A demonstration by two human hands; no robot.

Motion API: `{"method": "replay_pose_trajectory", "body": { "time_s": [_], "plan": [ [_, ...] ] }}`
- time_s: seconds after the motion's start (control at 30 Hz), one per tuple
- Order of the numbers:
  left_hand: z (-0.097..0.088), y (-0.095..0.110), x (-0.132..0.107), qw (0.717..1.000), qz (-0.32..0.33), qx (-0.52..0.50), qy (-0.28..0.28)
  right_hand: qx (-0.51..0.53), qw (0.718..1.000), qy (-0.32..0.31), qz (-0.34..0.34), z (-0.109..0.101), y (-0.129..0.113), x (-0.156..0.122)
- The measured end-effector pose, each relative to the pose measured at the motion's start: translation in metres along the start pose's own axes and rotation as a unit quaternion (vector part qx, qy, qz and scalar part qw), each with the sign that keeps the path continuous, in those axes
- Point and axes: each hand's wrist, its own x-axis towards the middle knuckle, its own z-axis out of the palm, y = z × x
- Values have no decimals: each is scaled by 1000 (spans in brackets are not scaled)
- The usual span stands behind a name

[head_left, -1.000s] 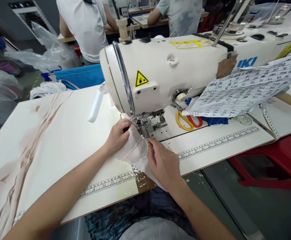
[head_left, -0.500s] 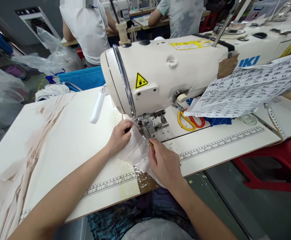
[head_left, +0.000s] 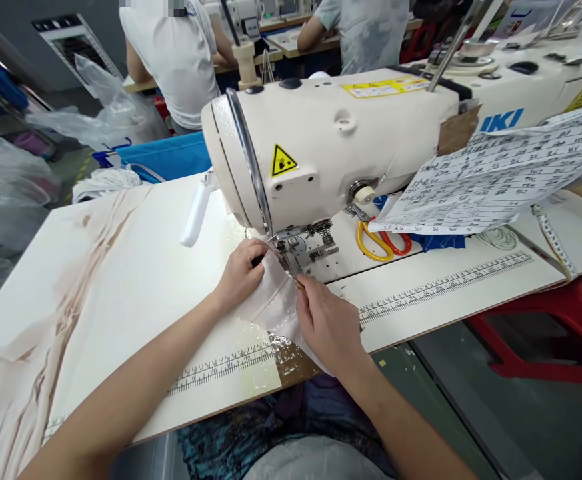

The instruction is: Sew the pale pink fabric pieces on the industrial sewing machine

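Observation:
A cream sewing machine [head_left: 331, 140] stands on the white table [head_left: 135, 267]. A small piece of white fabric [head_left: 273, 303] lies under its presser foot [head_left: 291, 257]. My left hand [head_left: 241, 273] rests on the fabric's left side with fingers curled, pinching its edge just left of the needle. My right hand [head_left: 328, 323] is closed round a thin brass-coloured tool [head_left: 299, 284] whose tip points at the foot from the front. Both hands touch the fabric.
Pale pink cloth [head_left: 31, 353] trails across the table's left. Yellow and red scissors [head_left: 383, 243], a printed paper sheet [head_left: 495, 177] and a tape measure [head_left: 553, 240] lie to the right. Ruler strips mark the front edge. Two people sit at tables behind. A red stool [head_left: 545, 327] stands to the right.
My hands stay at the presser foot; the right hand has edged slightly up towards the needle. The view has shifted a little.

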Motion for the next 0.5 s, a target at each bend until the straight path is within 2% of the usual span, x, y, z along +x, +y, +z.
{"method": "replay_pose_trajectory", "body": {
  "time_s": [0.33, 0.5],
  "plan": [
    [6, 0, 3, 993, 47, 109, 17, -21, 999, -24, -3, 0, -2, 1],
    [4, -1, 3, 995, 38, 95, 18, -21, 999, -41, 3, -2, -3, 1]
  ]
}}
